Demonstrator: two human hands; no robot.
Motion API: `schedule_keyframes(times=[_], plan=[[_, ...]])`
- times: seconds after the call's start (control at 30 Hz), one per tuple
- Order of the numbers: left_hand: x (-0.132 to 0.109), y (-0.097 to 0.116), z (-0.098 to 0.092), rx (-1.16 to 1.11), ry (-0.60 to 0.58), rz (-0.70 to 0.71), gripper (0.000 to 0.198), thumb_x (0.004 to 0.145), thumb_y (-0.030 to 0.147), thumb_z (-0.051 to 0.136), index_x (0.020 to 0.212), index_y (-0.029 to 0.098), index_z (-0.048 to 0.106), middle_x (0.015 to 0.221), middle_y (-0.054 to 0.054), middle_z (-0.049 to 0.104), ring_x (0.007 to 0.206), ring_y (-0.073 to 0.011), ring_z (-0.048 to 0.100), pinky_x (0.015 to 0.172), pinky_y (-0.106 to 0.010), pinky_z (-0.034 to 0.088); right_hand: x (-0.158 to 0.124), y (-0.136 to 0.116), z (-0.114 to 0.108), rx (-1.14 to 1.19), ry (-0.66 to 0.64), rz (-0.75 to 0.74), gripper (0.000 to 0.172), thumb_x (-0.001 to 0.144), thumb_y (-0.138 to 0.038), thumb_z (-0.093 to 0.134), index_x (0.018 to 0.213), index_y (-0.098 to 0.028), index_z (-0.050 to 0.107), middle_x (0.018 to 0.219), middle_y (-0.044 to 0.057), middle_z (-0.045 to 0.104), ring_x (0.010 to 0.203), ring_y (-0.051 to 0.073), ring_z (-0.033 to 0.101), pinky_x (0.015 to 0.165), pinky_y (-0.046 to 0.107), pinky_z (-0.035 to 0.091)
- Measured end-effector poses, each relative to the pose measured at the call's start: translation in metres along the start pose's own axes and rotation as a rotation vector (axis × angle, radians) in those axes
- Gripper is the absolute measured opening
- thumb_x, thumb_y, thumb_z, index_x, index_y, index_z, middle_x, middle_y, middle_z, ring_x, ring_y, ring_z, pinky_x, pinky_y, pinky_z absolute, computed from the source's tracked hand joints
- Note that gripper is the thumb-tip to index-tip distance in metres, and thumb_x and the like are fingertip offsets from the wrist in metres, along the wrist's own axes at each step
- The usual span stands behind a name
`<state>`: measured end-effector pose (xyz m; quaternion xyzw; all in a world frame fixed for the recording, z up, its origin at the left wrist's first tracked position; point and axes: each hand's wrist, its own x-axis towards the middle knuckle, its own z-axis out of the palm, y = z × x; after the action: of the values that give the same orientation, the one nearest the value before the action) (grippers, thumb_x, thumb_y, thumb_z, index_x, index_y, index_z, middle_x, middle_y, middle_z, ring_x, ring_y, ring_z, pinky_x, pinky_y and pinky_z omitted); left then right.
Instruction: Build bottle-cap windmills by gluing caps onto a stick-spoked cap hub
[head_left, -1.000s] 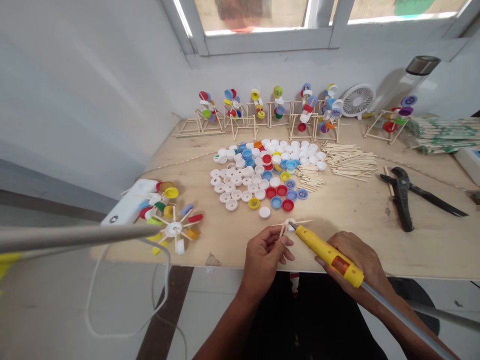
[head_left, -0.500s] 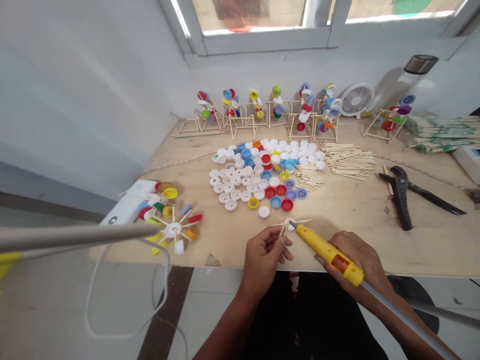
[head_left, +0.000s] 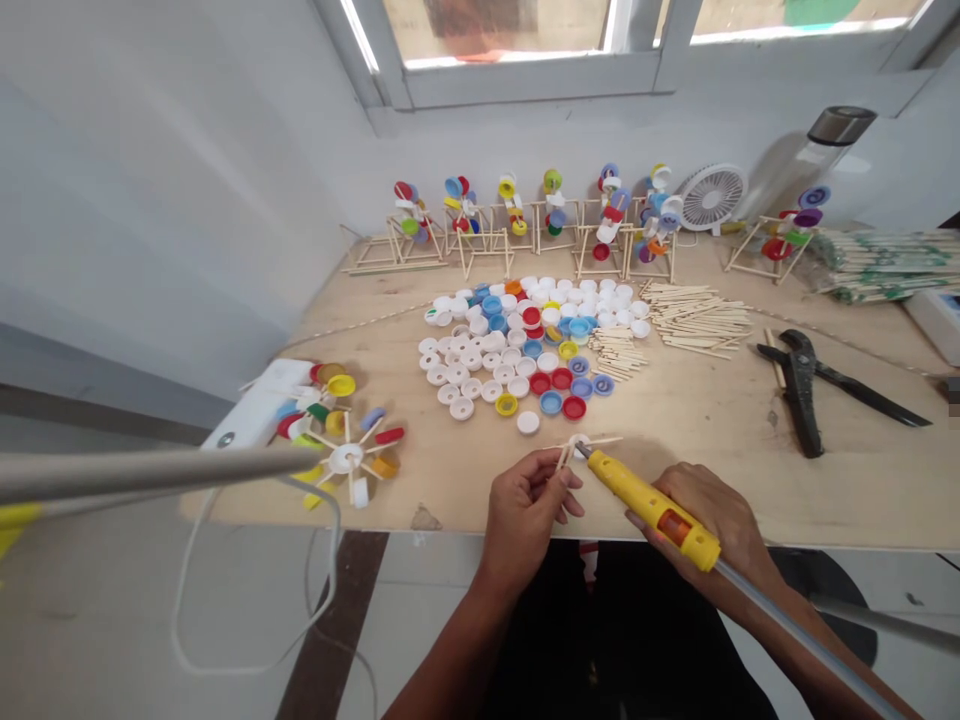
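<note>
Near the table's front edge, my left hand (head_left: 531,505) pinches a short wooden stick (head_left: 562,458) that reaches to a white bottle cap (head_left: 579,447). Other thin sticks stick out from that cap to both sides. My right hand (head_left: 709,515) is wrapped round a yellow glue gun (head_left: 645,500), with a long grey glue stick (head_left: 802,635) coming out of its back. The gun's nozzle points left and meets the cap, or sits just above it. Just beyond my left hand a single white cap (head_left: 528,423) lies on the table.
Loose bottle caps (head_left: 491,360) and piles of cut sticks (head_left: 701,320) cover the middle. Black pliers-like cutters (head_left: 806,390) lie right. Finished cap wheels (head_left: 346,459) sit left beside a white power strip (head_left: 251,415). Stick frames and a small fan (head_left: 712,198) line the wall.
The glue gun and my right hand have shifted very slightly left. My left hand keeps its pinch in nearly the same place.
</note>
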<state>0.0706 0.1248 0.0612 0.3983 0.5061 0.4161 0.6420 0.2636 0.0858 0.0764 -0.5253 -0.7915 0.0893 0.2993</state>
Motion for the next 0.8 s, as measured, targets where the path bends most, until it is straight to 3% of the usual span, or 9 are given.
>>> schedule_keyframes(times=[0.37,0.57,0.8], plan=[[0.000,0.002,0.002,-0.008,-0.010,0.001,0.025,0.074,0.028,0.066,0.095,0.013,0.066,0.070,-0.003,0.067,0.049,-0.0109,0.059,0.046,-0.021,0.042,-0.001,0.003,-0.002,-0.003,-0.009,-0.002,0.014,0.085,-0.026,0.056,0.075,-0.019,0.050,0.063,-0.001,0.051,0.057,0.012,0.047,0.057,0.027,0.034],[0.000,0.004,0.002,-0.028,-0.014,-0.020,0.029,0.072,0.032,0.068,0.094,0.013,0.066,0.069,-0.004,0.067,0.048,-0.0119,0.060,0.045,-0.022,0.042,0.001,0.004,-0.002,-0.023,0.065,0.028,0.017,0.086,-0.029,0.056,0.074,-0.020,0.048,0.061,-0.001,0.049,0.056,0.012,0.045,0.055,0.027,0.033],[-0.001,0.004,0.002,-0.117,-0.029,-0.070,0.031,0.071,0.035,0.070,0.091,0.012,0.065,0.070,-0.005,0.068,0.047,-0.0119,0.060,0.043,-0.021,0.041,0.002,0.002,-0.016,0.061,0.090,0.153,0.011,0.087,-0.031,0.053,0.082,-0.022,0.053,0.073,0.002,0.058,0.063,0.016,0.055,0.054,0.029,0.040]])
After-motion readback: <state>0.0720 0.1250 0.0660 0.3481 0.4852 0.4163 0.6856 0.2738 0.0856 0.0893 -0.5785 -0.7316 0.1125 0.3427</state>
